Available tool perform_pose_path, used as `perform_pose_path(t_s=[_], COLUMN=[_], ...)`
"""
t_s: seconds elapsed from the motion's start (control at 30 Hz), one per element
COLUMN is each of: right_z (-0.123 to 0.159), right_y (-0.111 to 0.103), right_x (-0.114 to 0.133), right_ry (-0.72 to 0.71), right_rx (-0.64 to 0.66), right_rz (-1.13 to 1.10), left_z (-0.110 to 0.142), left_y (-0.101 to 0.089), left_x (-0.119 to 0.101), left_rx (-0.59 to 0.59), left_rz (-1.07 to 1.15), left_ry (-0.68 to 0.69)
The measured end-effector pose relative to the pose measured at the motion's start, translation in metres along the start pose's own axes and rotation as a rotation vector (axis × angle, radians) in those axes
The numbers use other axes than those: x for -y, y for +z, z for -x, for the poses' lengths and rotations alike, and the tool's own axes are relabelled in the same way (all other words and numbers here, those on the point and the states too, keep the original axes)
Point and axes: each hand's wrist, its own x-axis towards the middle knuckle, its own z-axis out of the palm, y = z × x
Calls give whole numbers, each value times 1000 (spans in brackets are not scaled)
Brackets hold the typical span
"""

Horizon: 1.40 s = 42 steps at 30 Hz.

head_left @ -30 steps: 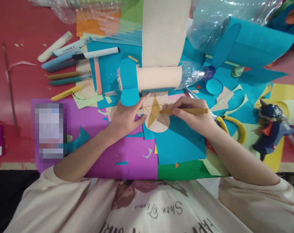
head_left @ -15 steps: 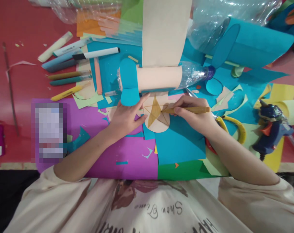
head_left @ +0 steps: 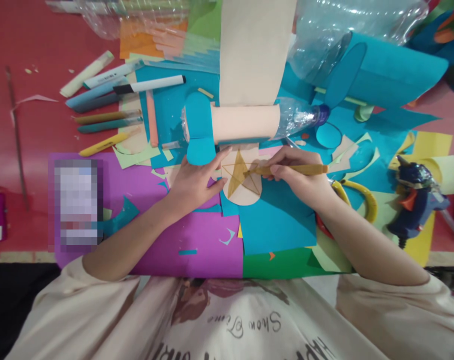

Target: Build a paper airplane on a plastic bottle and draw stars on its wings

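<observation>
Head-worn view, one — from above the wearer's shirt (head_left: 211,320), facing forward and down onto the red table (head_left: 39,132) — close range.

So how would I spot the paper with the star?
Find the plastic bottle wrapped in pale paper. Just below it in view, between the left hand and right hand, lies a round-bottomed cream cutout. Unlike the plain scraps nearby, it bears a golden-brown star, partly coloured in.
</observation>
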Motion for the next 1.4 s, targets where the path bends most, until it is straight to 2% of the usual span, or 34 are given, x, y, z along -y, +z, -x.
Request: perform_pose_path(t_s=[0.07,0.13,0.27,0.33,0.4,0.5,0.6,0.83,1.1,1.3,1.4], right_z=[0,0,1,1,2,3,3,4,4,4,4], right_y=[0,1,1,1,2,3,4,6,8,10,9], right_x=[1,3,8,9,9,8,4,2,2,-2,-1], right_ry=[-1,-20,-53,-45,-34,-22,-35,-4,-22,-73,-37], right_rx=[10,33,91,121,146,166,190,288,288,254,266], right_rz=[-42,-77,-81,-63,-51,-31,-28,-14,41,53,35], left_z=[2,5,11,14,19,26,32,38,38,38,38], left_y=[2,3,-4,-6,-5,0,4,10,16,16,13], left_x=[0,-2,-15,-25,-35,-45,-49,-56,-56,-54,-53], left_rx=[-44,-151,-359,-363,-297,-169,-106,-57,-28,-62,-37], left_rz=[-41,-114,-220,-207,-230,-308,-348,-375,-341,-265,-250], left_ry=[23,92,364,546,625,576,526,459,441,435,421])
